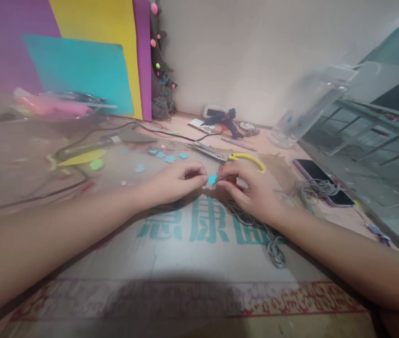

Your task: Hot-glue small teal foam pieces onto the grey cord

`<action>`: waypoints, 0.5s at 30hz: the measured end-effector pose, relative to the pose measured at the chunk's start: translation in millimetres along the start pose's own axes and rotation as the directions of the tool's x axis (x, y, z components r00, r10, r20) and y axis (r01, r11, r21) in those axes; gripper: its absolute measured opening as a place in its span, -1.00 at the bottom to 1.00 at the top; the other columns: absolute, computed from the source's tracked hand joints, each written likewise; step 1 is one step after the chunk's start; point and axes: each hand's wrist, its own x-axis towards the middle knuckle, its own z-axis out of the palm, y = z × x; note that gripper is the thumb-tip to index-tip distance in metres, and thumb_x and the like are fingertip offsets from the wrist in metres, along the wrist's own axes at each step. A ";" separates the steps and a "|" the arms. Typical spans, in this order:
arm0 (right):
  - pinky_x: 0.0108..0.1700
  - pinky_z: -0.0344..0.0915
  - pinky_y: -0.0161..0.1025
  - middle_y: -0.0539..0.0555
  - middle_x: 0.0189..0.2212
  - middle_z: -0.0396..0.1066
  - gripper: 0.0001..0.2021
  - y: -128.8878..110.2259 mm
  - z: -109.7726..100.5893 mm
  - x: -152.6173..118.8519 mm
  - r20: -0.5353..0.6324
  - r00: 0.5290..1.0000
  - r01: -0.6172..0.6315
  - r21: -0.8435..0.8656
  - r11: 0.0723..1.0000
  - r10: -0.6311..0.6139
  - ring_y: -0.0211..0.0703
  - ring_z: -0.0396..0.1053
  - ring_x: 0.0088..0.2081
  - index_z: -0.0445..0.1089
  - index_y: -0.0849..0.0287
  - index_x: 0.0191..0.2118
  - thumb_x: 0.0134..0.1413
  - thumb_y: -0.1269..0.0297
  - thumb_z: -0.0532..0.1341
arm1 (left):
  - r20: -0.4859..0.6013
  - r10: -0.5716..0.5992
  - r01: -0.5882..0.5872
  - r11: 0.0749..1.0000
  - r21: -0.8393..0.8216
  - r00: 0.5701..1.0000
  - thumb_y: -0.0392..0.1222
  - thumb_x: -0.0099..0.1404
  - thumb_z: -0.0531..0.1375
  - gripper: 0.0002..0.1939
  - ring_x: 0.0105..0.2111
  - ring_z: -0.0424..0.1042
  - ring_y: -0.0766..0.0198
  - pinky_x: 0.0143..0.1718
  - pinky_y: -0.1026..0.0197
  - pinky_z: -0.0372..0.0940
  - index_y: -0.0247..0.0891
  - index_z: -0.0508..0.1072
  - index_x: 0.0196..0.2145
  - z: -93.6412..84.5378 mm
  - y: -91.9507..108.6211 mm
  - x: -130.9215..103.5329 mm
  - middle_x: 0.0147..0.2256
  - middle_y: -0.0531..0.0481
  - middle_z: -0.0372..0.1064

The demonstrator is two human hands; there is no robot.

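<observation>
A small teal flower cutout (212, 179) sits between the fingertips of my two hands. My left hand (181, 180) is closed in a pinch at its left edge. Thumb and fingers of my right hand (250, 188) pinch a thin grey cord (221, 179) beside the cutout's right side. More of this cord trails below my right hand to a loose bundle (277, 252) on the printed sheet. Just behind my hands lie several teal flower cutouts (170, 159) and scissors (216, 155) with yellow handles, partly covered by my right hand.
A dark glue gun (225, 123) rests at the back near the wall. At right are a phone (321, 180) with tangled cord (314, 190) on it and a clear plastic jug (301, 110). Coloured sheets (86, 70) stand at left; a black cable (37, 198) crosses the table.
</observation>
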 end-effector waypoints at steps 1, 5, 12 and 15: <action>-0.32 0.28 -0.26 0.01 -0.38 0.41 -0.96 -0.4 0.3 -0.7 -0.005 1.000 -0.022 -0.002 1.000 0.022 -0.22 0.33 -0.38 0.38 0.15 -0.19 0.25 0.35 0.22 | 0.002 0.000 0.000 1.000 -0.003 1.000 -0.09 0.30 0.10 -0.78 -0.57 0.26 0.36 -0.52 0.31 0.12 -0.25 0.35 -0.43 0.0 0.0 -0.1 -0.56 0.11 0.31; -0.33 0.28 -0.27 0.01 -0.37 0.39 -0.81 0.1 1.9 -2.6 0.023 0.997 -0.068 0.004 0.998 0.068 -0.23 0.33 -0.38 0.36 0.16 -0.04 0.25 0.31 0.23 | 0.018 -0.007 0.007 1.000 -0.004 1.000 -0.10 0.30 0.10 -0.78 -0.56 0.27 0.37 -0.52 0.32 0.13 -0.25 0.35 -0.44 -0.5 1.5 0.0 -0.56 0.11 0.31; -0.26 0.32 -0.22 0.03 -0.34 0.38 -0.71 0.3 -1.1 -1.7 0.087 0.995 -0.053 0.055 0.997 0.048 -0.19 0.35 -0.33 0.33 0.16 0.07 0.25 0.28 0.20 | 0.018 0.005 -0.005 1.000 -0.008 1.000 -0.13 0.30 0.09 -0.80 -0.56 0.28 0.37 -0.53 0.32 0.15 -0.25 0.34 -0.44 -1.3 0.6 0.4 -0.56 0.11 0.31; -0.29 0.31 -0.23 0.03 -0.35 0.36 -0.68 -1.5 -1.9 -1.2 0.098 0.995 -0.014 0.050 0.999 0.010 -0.20 0.33 -0.36 0.33 0.19 0.08 0.23 0.32 0.20 | 0.024 0.016 -0.016 1.000 -0.025 1.000 -0.13 0.30 0.09 -0.81 -0.57 0.27 0.37 -0.53 0.32 0.14 -0.25 0.34 -0.43 -1.1 -1.7 0.2 -0.56 0.11 0.31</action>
